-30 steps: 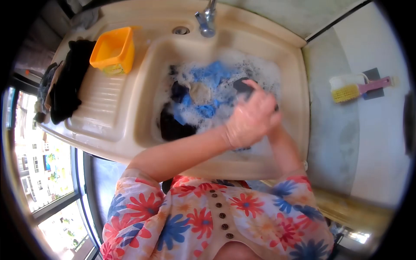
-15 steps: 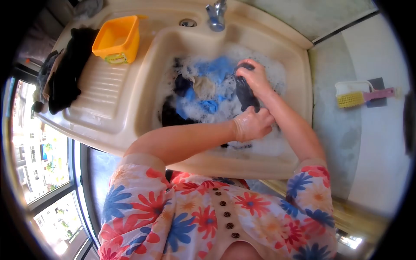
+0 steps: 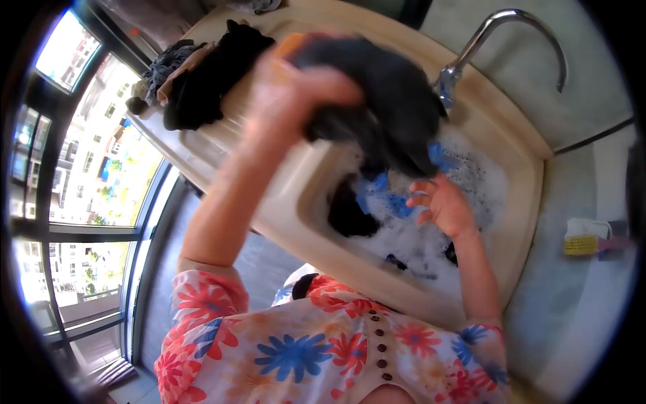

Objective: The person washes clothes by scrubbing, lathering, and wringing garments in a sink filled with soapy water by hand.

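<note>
- Room: tall window (image 3: 101, 168) along the left side, buildings visible beyond the glass.
- Beige sink (image 3: 528, 192): basin holds foamy water with black clothing (image 3: 350, 209) and blue cloth (image 3: 398, 203) in it; draining board (image 3: 219, 156) adjoins on the left.
- Dark grey garment (image 3: 387, 91): raised over the basin's left part, blurred.
- Clothes pile (image 3: 212, 77): black and grey items lying on the draining board.
- Faucet (image 3: 445, 84): chrome, curved spout turned right.
- Left hand (image 3: 303, 94): blurred; fingers closed on the garment.
- Right hand (image 3: 447, 207): fingers spread, bent, just below the garment's lower end; contact cannot be determined.
- Orange container (image 3: 296, 44): mostly hidden behind the left hand.
- Brush (image 3: 580, 245): yellow bristles, right of the sink.
</note>
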### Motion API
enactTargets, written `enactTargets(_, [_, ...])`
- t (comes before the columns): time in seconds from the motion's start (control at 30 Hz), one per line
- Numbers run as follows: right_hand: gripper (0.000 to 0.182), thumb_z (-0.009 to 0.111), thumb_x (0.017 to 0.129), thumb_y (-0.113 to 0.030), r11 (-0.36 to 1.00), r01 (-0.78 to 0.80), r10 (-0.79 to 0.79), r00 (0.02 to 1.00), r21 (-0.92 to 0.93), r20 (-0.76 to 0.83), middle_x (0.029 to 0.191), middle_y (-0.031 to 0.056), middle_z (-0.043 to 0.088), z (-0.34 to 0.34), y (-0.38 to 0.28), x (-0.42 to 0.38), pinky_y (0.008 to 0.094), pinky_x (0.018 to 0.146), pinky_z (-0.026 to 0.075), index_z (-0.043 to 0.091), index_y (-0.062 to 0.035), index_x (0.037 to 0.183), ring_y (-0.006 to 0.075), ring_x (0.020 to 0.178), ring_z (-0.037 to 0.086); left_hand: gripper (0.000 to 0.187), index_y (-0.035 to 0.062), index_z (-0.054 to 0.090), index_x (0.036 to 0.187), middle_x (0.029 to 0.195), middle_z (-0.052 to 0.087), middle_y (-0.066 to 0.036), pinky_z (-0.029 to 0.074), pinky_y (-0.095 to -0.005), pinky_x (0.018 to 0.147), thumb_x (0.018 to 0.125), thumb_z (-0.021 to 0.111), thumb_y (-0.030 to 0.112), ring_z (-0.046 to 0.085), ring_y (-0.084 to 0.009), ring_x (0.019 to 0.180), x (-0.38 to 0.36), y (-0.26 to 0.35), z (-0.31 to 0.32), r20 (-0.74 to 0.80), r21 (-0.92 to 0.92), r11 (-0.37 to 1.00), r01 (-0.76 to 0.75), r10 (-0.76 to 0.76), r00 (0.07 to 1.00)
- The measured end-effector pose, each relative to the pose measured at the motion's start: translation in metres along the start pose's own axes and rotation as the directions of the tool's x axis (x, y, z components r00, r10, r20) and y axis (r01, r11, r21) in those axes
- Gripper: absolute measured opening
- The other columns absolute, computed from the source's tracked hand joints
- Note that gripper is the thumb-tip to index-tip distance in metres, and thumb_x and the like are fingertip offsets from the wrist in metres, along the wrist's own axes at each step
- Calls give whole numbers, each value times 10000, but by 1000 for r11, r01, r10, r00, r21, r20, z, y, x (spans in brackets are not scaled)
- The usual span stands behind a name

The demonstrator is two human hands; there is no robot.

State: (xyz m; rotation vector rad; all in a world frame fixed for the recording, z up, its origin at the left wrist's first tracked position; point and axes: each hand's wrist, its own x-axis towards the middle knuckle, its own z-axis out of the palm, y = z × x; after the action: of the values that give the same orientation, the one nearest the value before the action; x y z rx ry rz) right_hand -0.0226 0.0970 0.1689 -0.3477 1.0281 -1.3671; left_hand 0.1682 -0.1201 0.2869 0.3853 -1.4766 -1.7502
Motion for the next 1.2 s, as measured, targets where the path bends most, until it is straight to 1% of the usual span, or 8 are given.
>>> enactTargets(0.17, [297,513,856,-173,971,-109,100,994,-211,-53,909,76,556,2,6,10,287,523,507,467,-74,1132,191,759,600,299,-33,559,962,963,581,-145,491,-324,804,666,547,14,592,-233,877,26,63,-117,-312,-112,983,-143,102,945])
enactTargets(0.23, [290,522,851,-182,958,-159,126,981,-239,-147,907,69,557,-18,16,10,287,523,499,479,-67,1114,187,753,598,407,2,557,995,877,596,-121,480,-294,761,595,633,29,587,-212,825,32,54,-150,-231,552,770,-319,509,829])
enactTargets(0.4, [279,553,816,-173,886,-112,-115,887,-450,-447,890,54,575,-90,29,-5,296,564,479,514,-49,1063,158,738,587,538,127,547,1092,979,568,-114,452,-308,791,573,691,150,559,-242,910,16,-17,-190,-407,721,688,78,329,852])
enactTargets(0.5, [304,565,789,-162,633,-179,-315,829,-753,-462,889,63,581,-138,40,-16,273,618,474,519,-27,1057,141,748,578,603,241,523,1139,1077,497,-133,436,-376,824,559,688,240,509,-304,988,-1,-94,-239,-147,970,-157,185,229,962])
enactTargets(0.7, [375,565,741,-156,-282,-275,-560,825,-919,-75,947,153,584,-150,120,-3,372,722,475,504,-52,1095,299,811,588,593,247,504,1169,1196,440,-130,405,-402,871,595,647,283,436,-322,1089,2,-78,-217,-172,954,-232,192,100,980])
enactTargets(0.8, [323,551,735,-154,-162,-395,-195,911,-904,-363,945,191,586,-121,103,6,410,744,460,542,-55,1042,370,834,567,505,198,542,1131,1259,434,-85,412,-362,880,636,643,224,450,-286,1102,-1,-41,-172,-8,889,-448,96,193,981])
enactTargets(0.9, [249,559,730,-141,48,-343,-162,924,-938,-346,892,195,602,-140,94,6,404,731,451,579,-26,950,374,830,567,345,94,589,1038,1072,561,-100,420,-317,868,695,624,115,544,-235,984,-13,-31,-77,214,973,14,-229,305,928])
enactTargets(1.2, [161,569,781,-125,768,-185,-159,873,-613,-461,741,7,577,-123,62,-45,224,548,408,614,-27,901,64,649,500,292,136,604,978,978,582,-117,448,-356,794,690,598,88,565,-292,852,-26,-265,62,715,697,249,-673,-318,623])
